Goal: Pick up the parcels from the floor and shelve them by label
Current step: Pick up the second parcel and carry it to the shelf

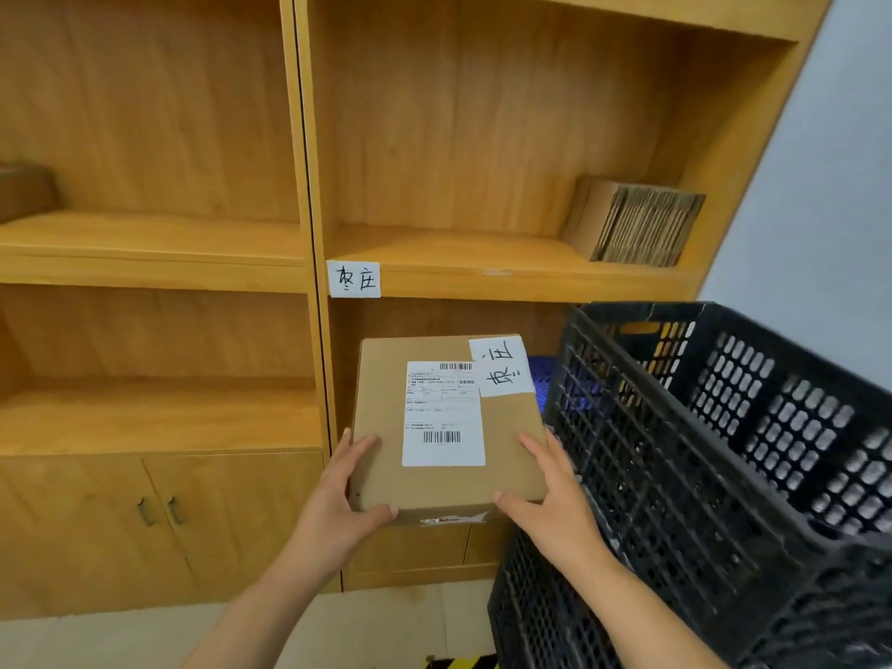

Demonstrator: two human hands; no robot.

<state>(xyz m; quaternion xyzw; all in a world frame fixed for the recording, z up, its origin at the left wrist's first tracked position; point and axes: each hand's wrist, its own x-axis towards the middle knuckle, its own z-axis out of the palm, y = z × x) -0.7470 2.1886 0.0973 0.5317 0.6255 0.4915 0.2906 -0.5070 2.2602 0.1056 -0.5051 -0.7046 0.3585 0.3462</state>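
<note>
I hold a brown cardboard parcel (381, 417) flat in front of me, below the right shelf. It carries a white shipping label with barcodes and a handwritten white tag (502, 366) at its far right corner. My left hand (345, 494) grips its near left corner. My right hand (550, 494) grips its near right edge. A white handwritten shelf label (353, 279) is stuck on the front edge of the wooden shelf (507, 277) just above the parcel.
A black plastic crate (724, 475) stands close at the right, next to my right hand. A stack of flat cardboard (637, 226) leans at the right end of the labelled shelf. Another box (24, 190) sits on the left shelf. Cabinet doors (159, 514) lie below.
</note>
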